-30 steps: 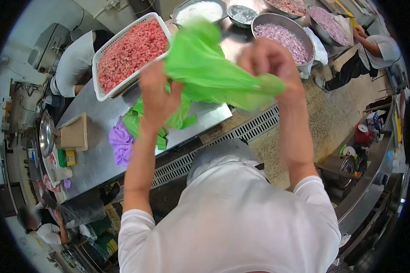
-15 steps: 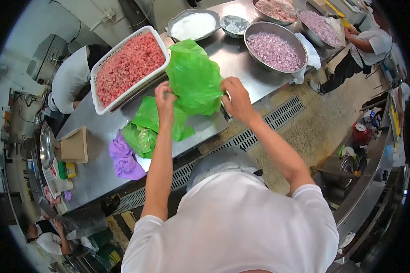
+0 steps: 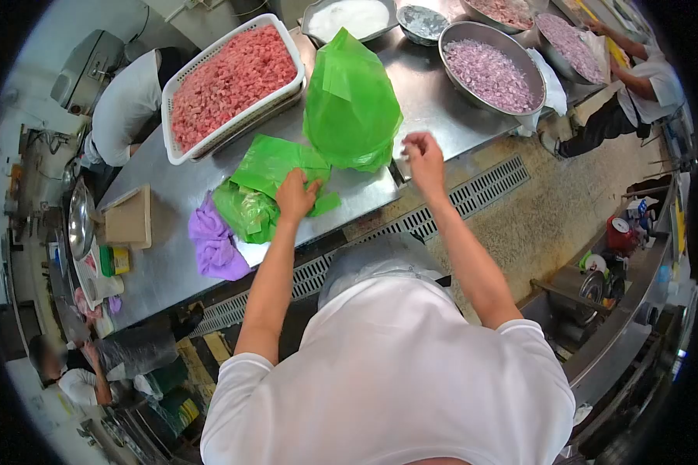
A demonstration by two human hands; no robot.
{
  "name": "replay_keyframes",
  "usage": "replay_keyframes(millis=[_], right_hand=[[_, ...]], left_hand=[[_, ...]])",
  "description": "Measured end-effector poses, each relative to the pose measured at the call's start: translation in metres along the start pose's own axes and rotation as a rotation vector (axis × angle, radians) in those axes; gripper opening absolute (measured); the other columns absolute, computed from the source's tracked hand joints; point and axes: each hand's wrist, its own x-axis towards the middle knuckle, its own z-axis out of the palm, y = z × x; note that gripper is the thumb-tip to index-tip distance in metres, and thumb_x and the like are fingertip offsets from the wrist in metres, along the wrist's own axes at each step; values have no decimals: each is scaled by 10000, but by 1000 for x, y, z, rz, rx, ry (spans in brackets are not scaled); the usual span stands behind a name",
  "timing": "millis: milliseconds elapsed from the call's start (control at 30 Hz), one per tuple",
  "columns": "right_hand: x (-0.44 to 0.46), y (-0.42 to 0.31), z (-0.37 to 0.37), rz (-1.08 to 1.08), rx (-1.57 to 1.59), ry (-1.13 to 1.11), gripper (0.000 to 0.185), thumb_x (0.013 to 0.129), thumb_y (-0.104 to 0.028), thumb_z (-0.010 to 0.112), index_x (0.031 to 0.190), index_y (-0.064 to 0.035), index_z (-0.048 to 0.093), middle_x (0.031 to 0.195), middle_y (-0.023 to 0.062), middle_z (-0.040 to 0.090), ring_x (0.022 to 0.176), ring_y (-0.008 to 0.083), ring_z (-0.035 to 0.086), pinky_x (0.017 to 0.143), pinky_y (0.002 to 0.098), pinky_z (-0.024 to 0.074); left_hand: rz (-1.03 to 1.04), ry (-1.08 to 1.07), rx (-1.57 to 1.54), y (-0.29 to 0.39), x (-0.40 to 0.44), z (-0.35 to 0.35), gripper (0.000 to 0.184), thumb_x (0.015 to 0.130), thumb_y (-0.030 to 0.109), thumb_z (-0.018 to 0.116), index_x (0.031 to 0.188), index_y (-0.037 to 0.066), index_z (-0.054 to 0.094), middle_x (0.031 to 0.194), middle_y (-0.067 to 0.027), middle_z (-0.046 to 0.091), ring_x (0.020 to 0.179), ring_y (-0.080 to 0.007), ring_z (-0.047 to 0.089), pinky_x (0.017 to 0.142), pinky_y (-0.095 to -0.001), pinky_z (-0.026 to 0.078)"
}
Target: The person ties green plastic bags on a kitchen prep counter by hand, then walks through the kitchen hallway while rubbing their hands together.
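1. Left hand (image 3: 296, 195): at the pile of green bags (image 3: 283, 167), fingers over its near-right part. Contact looks likely; cannot tell whether fingers and thumb pinch a layer.
2. Right hand (image 3: 425, 159): loosely curled, gap at the fingers, nothing seen held.
3. Puffed-out green bag (image 3: 350, 108): on the steel table (image 3: 155, 271), between the white basket (image 3: 180, 147) at left and the steel bowl (image 3: 531, 77) at right. Long axis near–far, far end narrower.
4. Key relation: puffed bag lies far-right of left hand, far-left of right hand. Right fingertips nearer, just beside its right edge, apparently apart.
5. Purple cloth (image 3: 215, 244) left of the pile.
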Motion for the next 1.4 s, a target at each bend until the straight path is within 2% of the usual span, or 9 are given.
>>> replay_keyframes(millis=[100, 200, 433, 533, 633, 733, 933, 1033, 1400], right_hand=[[-40, 19, 15, 99, -49, -338, 144, 887, -30, 542, 1007, -1, 615, 799, 49, 636, 706, 133, 623, 655, 292, 503], [-68, 25, 38, 51, -101, -676, 243, 894, -85, 613, 1108, 29, 620, 889, 119, 689, 804, 187, 648, 747, 322, 527], [-79, 13, 81, 92, -97, -601, 423, 894, -230, 713, 1188, 53, 601, 1036, 168, 681, 900, 199, 640, 812, 319, 521], [-81, 7, 85, 198, 52, -698, 447, 877, -271, 740, 1175, 38, 619, 942, 125, 669, 835, 175, 609, 760, 321, 507], [-72, 18, 83, 329, -209, -848, 394, 872, -288, 749, 1093, 27, 663, 796, 68, 628, 752, 170, 586, 709, 328, 488], [-76, 43, 78, 347, -96, -692, 310, 883, -280, 736, 972, 14, 695, 689, 45, 585, 679, 162, 558, 668, 336, 471], [-81, 37, 65, 173, -178, -656, 270, 868, -239, 738, 947, 14, 683, 727, 81, 614, 659, 146, 515, 625, 345, 442], [-80, 4, 54, 270, -362, -741, 296, 841, -227, 762, 986, 19, 685, 772, 95, 652, 703, 148, 564, 662, 344, 469], [-96, 8, 41, 175, -346, -678, 309, 814, -225, 781, 956, 29, 677, 844, 171, 700, 807, 230, 666, 765, 363, 512]], left_hand=[[-4, 82, -109, -18, -7, 14, 214, 960, 206, 586, 873, 12, 610, 711, -64, 607, 665, -181, 578, 605, -372, 442], [-131, 27, -396, -9, -12, 4, 231, 956, 217, 596, 899, -6, 612, 731, -78, 614, 667, -179, 564, 622, -359, 446], [-287, -93, -737, 51, -34, -26, 244, 1006, 230, 545, 913, 12, 600, 712, 28, 519, 654, -76, 469, 593, -266, 389], [-338, -108, -869, 62, -45, -28, 248, 1017, 235, 528, 909, 23, 596, 716, 14, 527, 647, -77, 478, 580, -254, 387], [-334, -99, -834, 65, -51, -29, 251, 1016, 245, 528, 908, 31, 603, 725, 2, 550, 632, -87, 494, 568, -256, 397], [-435, -125, -754, 51, -57, -20, 247, 1013, 246, 524, 925, 32, 611, 745, -10, 576, 643, -95, 514, 570, -257, 410], [-547, -139, -759, 51, -69, -15, 234, 970, 215, 583, 938, -12, 634, 747, -64, 650, 662, -121, 585, 612, -288, 482], [-516, -107, -753, 49, -73, -11, 227, 962, 204, 596, 930, -18, 631, 763, -68, 661, 673, -128, 592, 619, -298, 482], [-318, -233, -405, 42, -74, -3, 249, 915, 234, 623, 916, -15, 644, 809, -182, 686, 760, -322, 668, 689, -422, 497]])
